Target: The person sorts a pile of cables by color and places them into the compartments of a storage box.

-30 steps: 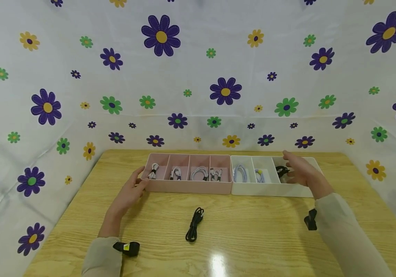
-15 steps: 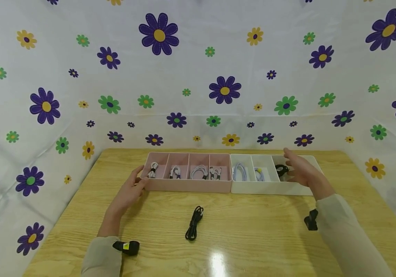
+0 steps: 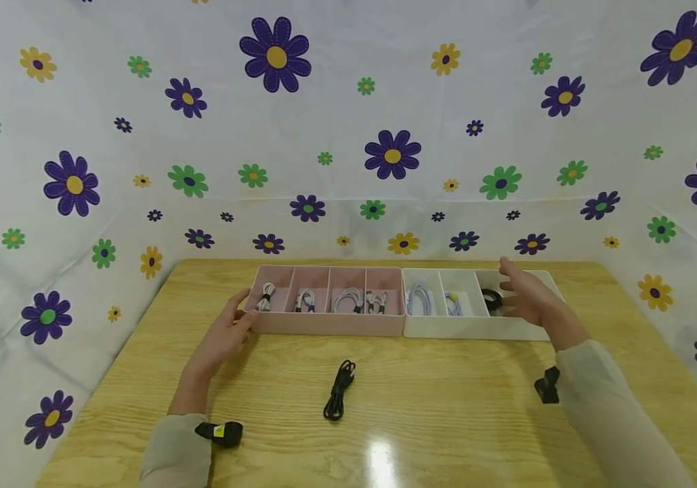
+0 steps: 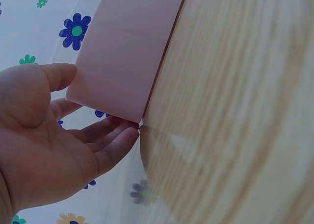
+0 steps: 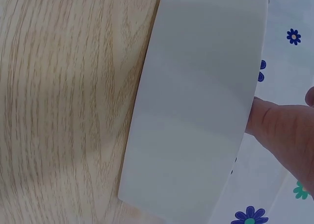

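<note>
My left hand [image 3: 226,332] is at the left end of a pink divided box [image 3: 330,325]; its thumb touches the front corner and its relaxed fingers lie along the end wall. Over the right part of a white divided box [image 3: 464,329] is my right hand [image 3: 531,298], fingers spread, lower ones reaching inside the rim. Just left of those fingers, a coiled black cable [image 3: 491,298] sits in the third compartment. From the right wrist, one digit shows over the rim of the white box. The hand hides most of the fourth compartment.
A bundled black cable [image 3: 340,391] lies on the wooden table [image 3: 446,407] in front of the boxes. Each pink compartment has a white cable [image 3: 347,299]. Lavender cables [image 3: 419,298] fill the two left white compartments. A flowered cloth [image 3: 324,102] hangs behind.
The head view has shifted slightly, moving the scene a little up and left. Both hands keep their places at the boxes.
</note>
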`<state>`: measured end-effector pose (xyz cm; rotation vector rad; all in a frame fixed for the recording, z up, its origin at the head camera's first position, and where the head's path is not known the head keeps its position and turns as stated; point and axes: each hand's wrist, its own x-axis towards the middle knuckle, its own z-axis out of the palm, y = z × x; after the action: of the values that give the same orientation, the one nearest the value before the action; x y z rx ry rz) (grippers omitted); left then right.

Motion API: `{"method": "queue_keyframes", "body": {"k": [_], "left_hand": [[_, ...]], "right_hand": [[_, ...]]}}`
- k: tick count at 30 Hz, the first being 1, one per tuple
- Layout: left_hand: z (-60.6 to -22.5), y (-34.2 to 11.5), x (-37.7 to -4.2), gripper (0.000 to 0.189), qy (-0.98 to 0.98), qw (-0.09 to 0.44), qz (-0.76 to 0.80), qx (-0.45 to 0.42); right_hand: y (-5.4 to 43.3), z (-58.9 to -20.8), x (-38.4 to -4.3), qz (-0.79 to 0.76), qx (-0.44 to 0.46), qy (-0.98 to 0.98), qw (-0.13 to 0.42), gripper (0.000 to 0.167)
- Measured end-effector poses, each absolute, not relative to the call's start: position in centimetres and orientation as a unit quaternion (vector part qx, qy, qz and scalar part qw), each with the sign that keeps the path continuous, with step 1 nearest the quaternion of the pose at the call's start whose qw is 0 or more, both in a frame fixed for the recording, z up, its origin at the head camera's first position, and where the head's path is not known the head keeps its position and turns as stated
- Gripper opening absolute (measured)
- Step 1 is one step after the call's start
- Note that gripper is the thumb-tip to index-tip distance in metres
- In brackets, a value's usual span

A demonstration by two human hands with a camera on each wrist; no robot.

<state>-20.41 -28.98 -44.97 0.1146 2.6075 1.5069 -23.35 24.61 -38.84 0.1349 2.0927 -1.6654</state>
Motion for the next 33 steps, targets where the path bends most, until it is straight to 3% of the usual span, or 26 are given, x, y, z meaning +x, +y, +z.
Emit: {"method": "queue_keyframes", "body": {"k": [16,26,33], "left_hand": [[-45.0,-29.1,-20.4,0.065,0.859,0.067,0.506,0.040],[-45.0,-29.0,-20.6,0.063,0.856,0.065,0.511,0.039],[-44.9,-29.0,-20.5,0.063,0.859,0.062,0.508,0.036]], "right_hand": [[23.8,-38.9,-22.4,-0.635,0.031,0.748,0.193,0.083],[22.5,-38.8,-21.3,-0.579,-0.011,0.806,0.124,0.076],[20.6,-38.4,-20.2,-0.505,0.024,0.862,0.029,0.081]]}}
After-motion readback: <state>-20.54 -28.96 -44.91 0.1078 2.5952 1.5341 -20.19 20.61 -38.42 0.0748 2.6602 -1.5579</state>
